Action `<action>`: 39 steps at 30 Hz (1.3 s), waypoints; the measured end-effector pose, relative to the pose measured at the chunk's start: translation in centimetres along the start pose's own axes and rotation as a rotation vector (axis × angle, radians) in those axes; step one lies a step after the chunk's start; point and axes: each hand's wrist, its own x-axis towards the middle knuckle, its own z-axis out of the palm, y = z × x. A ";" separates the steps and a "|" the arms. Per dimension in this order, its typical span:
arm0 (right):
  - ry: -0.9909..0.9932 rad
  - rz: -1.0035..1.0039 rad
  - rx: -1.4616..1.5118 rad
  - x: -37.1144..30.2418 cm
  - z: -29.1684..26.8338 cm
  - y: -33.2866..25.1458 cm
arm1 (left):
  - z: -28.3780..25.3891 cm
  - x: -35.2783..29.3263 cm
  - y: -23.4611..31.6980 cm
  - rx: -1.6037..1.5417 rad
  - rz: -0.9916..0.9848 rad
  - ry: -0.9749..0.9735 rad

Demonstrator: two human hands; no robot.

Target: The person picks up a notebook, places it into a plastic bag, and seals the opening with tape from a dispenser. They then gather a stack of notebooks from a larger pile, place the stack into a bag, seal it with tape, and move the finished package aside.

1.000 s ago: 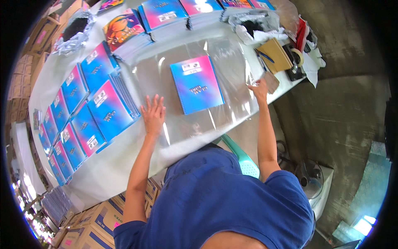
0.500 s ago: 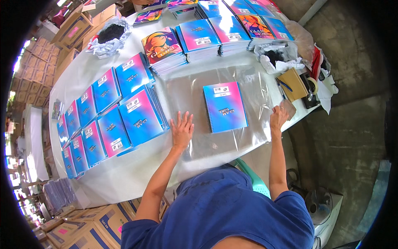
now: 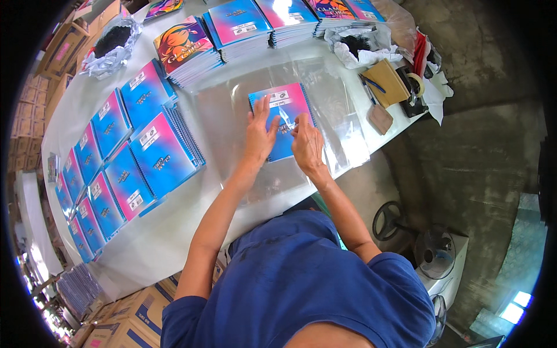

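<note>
A spiral notebook with a pink and blue cover lies on clear plastic sheeting at the table's front. My left hand rests on the notebook's left part, its fingers stretched out and the thumb apart. Over the middle of the cover, my right hand is closed in a pinch. Crinkled, shiny clear plastic shows at its fingertips, beside my left thumb. A flat brown block lies on the table to the right, apart from both hands.
Pink and blue notebooks stand in overlapping rows at left. More stacks line the back, one with an orange cover. At right are a brown pad, a blue pen, a tape dispenser and crumpled paper holding black material.
My right hand has left the brown block and come inward over the notebook, now pinching clear plastic. My left hand has moved from the sheeting onto the cover. The view has shifted.
</note>
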 end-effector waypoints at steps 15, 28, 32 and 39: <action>-0.222 0.373 0.791 3.4 -3.3 8.1 | 5.2 1.1 2.5 -0.507 -0.428 0.158; -0.417 -0.637 -0.009 4.0 -1.8 8.5 | 3.1 -0.2 2.0 0.737 0.069 0.405; -0.428 -0.677 -0.054 3.5 -1.7 8.2 | 3.4 0.8 -0.5 0.223 -0.469 0.353; -0.759 -0.739 -0.089 7.2 -3.0 8.9 | 3.8 1.0 -1.1 -0.297 -0.490 0.216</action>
